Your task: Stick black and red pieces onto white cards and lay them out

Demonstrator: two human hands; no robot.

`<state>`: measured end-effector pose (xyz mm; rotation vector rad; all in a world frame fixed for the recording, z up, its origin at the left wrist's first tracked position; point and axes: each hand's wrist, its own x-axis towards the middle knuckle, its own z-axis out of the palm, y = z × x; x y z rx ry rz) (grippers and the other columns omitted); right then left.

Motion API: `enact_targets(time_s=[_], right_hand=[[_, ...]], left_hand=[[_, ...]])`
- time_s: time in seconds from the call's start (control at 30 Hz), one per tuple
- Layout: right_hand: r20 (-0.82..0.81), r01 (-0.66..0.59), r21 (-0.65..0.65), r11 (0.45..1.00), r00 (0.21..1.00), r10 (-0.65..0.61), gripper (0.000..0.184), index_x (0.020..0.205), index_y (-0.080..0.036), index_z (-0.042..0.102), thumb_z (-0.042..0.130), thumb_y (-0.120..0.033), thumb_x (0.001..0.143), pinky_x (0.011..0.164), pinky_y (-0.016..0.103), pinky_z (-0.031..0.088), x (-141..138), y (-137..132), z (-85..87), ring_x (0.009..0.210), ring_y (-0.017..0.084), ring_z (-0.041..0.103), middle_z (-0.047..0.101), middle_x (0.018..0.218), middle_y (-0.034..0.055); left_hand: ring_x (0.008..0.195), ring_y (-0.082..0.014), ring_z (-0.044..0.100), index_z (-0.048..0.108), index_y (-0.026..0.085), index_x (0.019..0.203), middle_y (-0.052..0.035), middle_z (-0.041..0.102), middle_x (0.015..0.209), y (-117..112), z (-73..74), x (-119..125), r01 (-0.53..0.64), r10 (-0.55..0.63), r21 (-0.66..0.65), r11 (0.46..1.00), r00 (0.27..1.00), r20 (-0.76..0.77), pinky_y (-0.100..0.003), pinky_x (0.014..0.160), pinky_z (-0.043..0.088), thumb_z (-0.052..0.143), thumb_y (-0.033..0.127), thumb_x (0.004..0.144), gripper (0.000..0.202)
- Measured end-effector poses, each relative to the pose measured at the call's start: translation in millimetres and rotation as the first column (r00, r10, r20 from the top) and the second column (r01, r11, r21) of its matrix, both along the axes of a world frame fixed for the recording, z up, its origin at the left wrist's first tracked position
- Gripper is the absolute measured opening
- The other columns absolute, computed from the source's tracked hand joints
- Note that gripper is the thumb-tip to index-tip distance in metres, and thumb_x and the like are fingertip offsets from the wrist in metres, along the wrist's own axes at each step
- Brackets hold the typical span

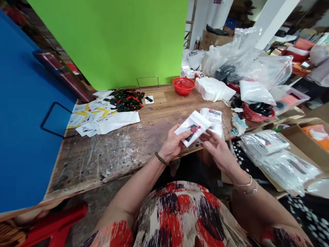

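Pouch (193, 127), flat, rectangular, white, is pinched in your left hand (174, 142) above the near edge of the scuffed wooden table (154, 130); your right hand (218, 150) curls at its right end, grip unclear.

Packet (194, 127): white, part see-through, dark and red contents showing; you hold it tilted, one corner toward you, on your side of the basket (183, 85) and slightly right | Pile (215, 122): similar white packets, lying flat, farther right of the basket and nearer you; partly hidden from you.
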<state>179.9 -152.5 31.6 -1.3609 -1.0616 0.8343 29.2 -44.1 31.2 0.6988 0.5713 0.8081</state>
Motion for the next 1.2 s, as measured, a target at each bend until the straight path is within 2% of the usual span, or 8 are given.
enact_targets(time_s=[0.1, 0.27, 0.4, 0.53, 0.63, 0.73, 1.0, 1.2], right_hand=[[-0.391, 0.076, -0.087, 0.993, 0.914, -0.104, 0.044, 0.122, -0.028, 0.064, 0.071, -0.054, 0.087, 0.107, 0.049, 0.055, -16, -34, -21.6, 0.125, 0.026, 0.065, 0.067, 0.136, 0.0079], [-0.538, 0.338, -0.203, 0.919, 0.746, -0.393, 0.029, 0.107, -0.029, 0.069, 0.075, -0.047, 0.084, 0.101, 0.045, 0.059, -8, -81, -54.5, 0.108, 0.024, 0.073, 0.076, 0.115, 0.0036], [-0.615, 0.393, -0.258, 0.883, 0.637, -0.464, 0.026, 0.101, -0.029, 0.071, 0.08, -0.041, 0.08, 0.093, 0.041, 0.062, 14, -112, -65.3, 0.094, 0.021, 0.075, 0.078, 0.102, -0.0003], [-0.654, 0.381, -0.347, 0.857, 0.557, -0.512, 0.034, 0.098, -0.026, 0.073, 0.088, -0.038, 0.071, 0.078, 0.037, 0.064, 21, -122, -60.2, 0.08, 0.02, 0.073, 0.079, 0.094, -0.0009], [-0.627, 0.336, -0.344, 0.877, 0.613, -0.481, 0.043, 0.099, -0.022, 0.073, 0.092, -0.038, 0.064, 0.073, 0.033, 0.062, 10, -115, -54.5, 0.076, 0.019, 0.072, 0.079, 0.093, 0.0006], [-0.6, 0.294, -0.312, 0.903, 0.676, -0.427, 0.049, 0.102, -0.021, 0.072, 0.094, -0.037, 0.06, 0.072, 0.03, 0.059, -6, -103, -51.4, 0.075, 0.018, 0.071, 0.079, 0.09, 0.0007], [-0.564, 0.266, -0.23, 0.936, 0.748, -0.351, 0.05, 0.101, -0.02, 0.069, 0.089, -0.04, 0.061, 0.071, 0.032, 0.055, -12, -63, -48.3, 0.075, 0.019, 0.069, 0.077, 0.089, 0.0015], [-0.51, 0.298, -0.187, 0.936, 0.785, -0.352, 0.046, 0.099, -0.018, 0.067, 0.084, -0.041, 0.063, 0.074, 0.032, 0.053, -5, -29, -53.7, 0.08, 0.02, 0.068, 0.075, 0.087, 0.0021]], left_hand=[[0.073, -0.0143, 0.066, 0.063, 0.017, 0.096, -0.0004, 0.074, 0.086, -43, -17.6, 25, 0.081, -0.076, 0.071, 0.994, 0.995, -0.071, -0.028, 0.07, 0.056, 0.095, 0.033, 0.055, 0.055], [0.076, -0.0159, 0.064, 0.067, 0.017, 0.101, -0.002, 0.073, 0.088, -90, -42.0, 50, 0.293, -0.157, 0.349, 0.89, 0.917, -0.367, -0.027, 0.069, 0.051, 0.087, 0.038, 0.067, 0.044], [0.079, -0.0173, 0.064, 0.074, 0.017, 0.106, -0.0064, 0.073, 0.097, -77, -35.2, 43, 0.479, -0.095, 0.661, 0.578, 0.844, -0.528, -0.03, 0.074, 0.051, 0.07, 0.04, 0.088, 0.03], [0.103, -0.024, 0.062, 0.072, 0.016, 0.108, -0.011, 0.069, 0.109, -37, -25.9, 39, 0.386, 0.393, 0.898, 0.212, 0.807, -0.44, -0.041, 0.098, 0.049, 0.06, 0.022, 0.09, 0.021], [0.119, -0.0293, 0.055, 0.066, 0.017, 0.119, -0.0127, 0.064, 0.125, -10, -26.5, 50, 0.508, 0.58, 0.861, -0.034, 0.711, -0.397, -0.044, 0.104, 0.045, 0.063, 0.011, 0.081, 0.039], [0.119, -0.031, 0.054, 0.061, 0.017, 0.126, -0.013, 0.063, 0.128, 7, -30.9, 64, 0.621, 0.622, 0.759, -0.195, 0.677, -0.394, -0.043, 0.097, 0.046, 0.062, 0.01, 0.081, 0.046], [0.093, -0.022, 0.065, 0.067, 0.017, 0.1, -0.0091, 0.07, 0.1, 23, -29.8, 79, 0.623, 0.6, 0.688, -0.372, 0.727, -0.334, -0.034, 0.082, 0.046, 0.044, 0.018, 0.101, 0.023], [0.087, -0.0211, 0.065, 0.068, 0.016, 0.093, -0.008, 0.07, 0.093, 27, -12.0, 78, 0.658, 0.6, 0.625, -0.42, 0.718, -0.353, -0.034, 0.078, 0.046, 0.046, 0.019, 0.102, 0.024]])
